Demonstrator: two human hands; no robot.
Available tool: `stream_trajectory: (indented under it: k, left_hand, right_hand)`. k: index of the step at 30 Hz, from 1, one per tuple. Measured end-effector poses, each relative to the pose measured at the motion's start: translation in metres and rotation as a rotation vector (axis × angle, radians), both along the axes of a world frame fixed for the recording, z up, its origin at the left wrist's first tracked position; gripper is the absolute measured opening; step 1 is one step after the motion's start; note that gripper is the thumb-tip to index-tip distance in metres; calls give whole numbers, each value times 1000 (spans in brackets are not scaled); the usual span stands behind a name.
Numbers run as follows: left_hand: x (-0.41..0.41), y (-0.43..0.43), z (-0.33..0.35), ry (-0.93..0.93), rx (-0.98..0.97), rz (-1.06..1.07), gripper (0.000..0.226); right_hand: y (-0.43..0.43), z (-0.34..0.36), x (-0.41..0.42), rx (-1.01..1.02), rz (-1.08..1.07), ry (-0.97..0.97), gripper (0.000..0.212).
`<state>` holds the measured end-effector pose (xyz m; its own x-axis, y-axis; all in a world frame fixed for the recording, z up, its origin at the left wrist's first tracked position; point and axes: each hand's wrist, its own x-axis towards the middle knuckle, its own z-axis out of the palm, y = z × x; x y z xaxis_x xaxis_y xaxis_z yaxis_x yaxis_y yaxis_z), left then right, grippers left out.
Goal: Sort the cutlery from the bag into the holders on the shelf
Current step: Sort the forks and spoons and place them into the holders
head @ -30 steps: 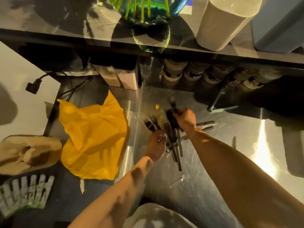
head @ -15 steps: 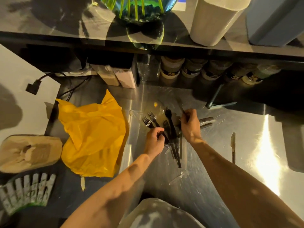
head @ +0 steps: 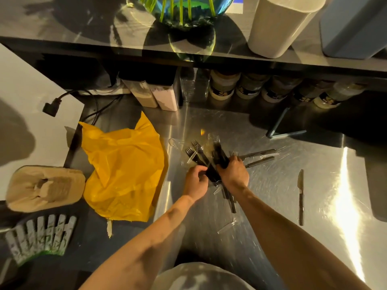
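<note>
The black forks [head: 211, 158] lie in a fanned bunch on the steel worktop [head: 272, 243], tines pointing away from the person and handles running back under both hands. The left hand [head: 195, 182] curls its fingers round the handles at the bunch's near-left side. The right hand [head: 233, 174], just beside it, is clamped over several forks nearer their necks.

Each fork looks light and stiff, though a fistful will have some weight; plastic or metal, I cannot tell. The smooth handles will likely slide on one another, and the crossed tines will catch and tangle. The safest hold seems to be round the handles mid-length, after squaring the bunch so all the tines face one way — not at the tines, which would splay the fan further.

Just past the right hand's knuckles, on its outer side, two dark-handled utensils [head: 259, 155] lie side by side, their type unclear. Well apart from that hand, further out the same way, a single table knife [head: 301, 195] lies with its blade pointing away. A clear plastic spoon [head: 173, 143] sits beyond the left hand's fingers, and another clear piece [head: 227, 227] lies nearer the person, between the forearms.

The yellow bag [head: 123, 170] lies crumpled and flat on the left hand's outer side, not touching it. Above and beyond both hands runs the shelf [head: 83, 40], carrying a pale cylindrical container [head: 278, 24] — possibly one of the holders.
</note>
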<state>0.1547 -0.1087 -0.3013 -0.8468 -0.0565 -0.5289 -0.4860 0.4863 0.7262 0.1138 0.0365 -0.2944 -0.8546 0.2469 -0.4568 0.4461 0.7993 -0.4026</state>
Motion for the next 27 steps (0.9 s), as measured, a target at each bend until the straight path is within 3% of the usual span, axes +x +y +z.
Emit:
stream_trajectory:
  k: [10, 13, 21, 27]
  left_hand:
    - [-14, 9, 10, -70, -33, 153, 25]
    - [-21, 12, 15, -104, -61, 205, 24]
    - [-48, 17, 20, -221, -146, 317, 46]
    - [-56, 16, 15, -264, -272, 266, 58]
  right_hand:
    - [10, 1, 3, -170, -53, 13, 23]
    - [12, 4, 5, -185, -53, 17, 23]
    - [17, 4, 8, -266, -138, -11, 31]
    - [15, 3, 5, -201, -116, -19, 30]
